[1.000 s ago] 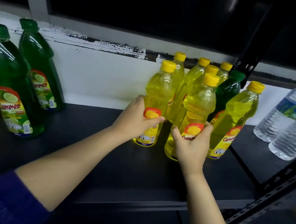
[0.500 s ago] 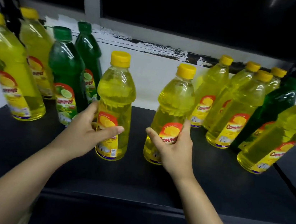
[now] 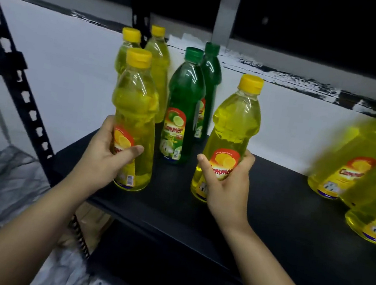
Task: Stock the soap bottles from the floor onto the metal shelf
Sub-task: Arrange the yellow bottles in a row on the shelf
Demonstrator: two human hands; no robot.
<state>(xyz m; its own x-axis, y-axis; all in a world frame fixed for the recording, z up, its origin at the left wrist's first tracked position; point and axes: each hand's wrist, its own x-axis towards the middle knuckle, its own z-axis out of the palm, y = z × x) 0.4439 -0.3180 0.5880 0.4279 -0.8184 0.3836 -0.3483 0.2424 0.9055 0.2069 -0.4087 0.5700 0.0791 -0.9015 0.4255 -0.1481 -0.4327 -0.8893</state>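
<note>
Both bottles have travelled left along the shelf since the earlier frame: the cluster of yellow ones that stood right behind my hands now sits blurred at the right edge of the frame point(image 3: 355, 169), and the two green bottles, once far left, are dead centre.

My left hand point(image 3: 104, 155) wraps the label of the left yellow bottle point(image 3: 135, 116), thumb across the front, fingers curled behind. My right hand point(image 3: 226, 185) grips the right yellow bottle point(image 3: 233, 134) low on its label in the same way. Both bottles stand nearly upright, caps toward the top of the frame; I judge their bases are on or just above the black metal shelf point(image 3: 267, 224).

Between my hands stands the front green bottle point(image 3: 181, 110), the second green one point(image 3: 211, 78) behind it. Two more yellow bottles point(image 3: 154, 66) stand behind my left-hand bottle, just beside it. The perforated upright point(image 3: 18, 77) closes off the left, near my left wrist. Open room lies in the centre and lower right of the frame, on bare shelf; I think the right bottle has the freer spot to settle.
</note>
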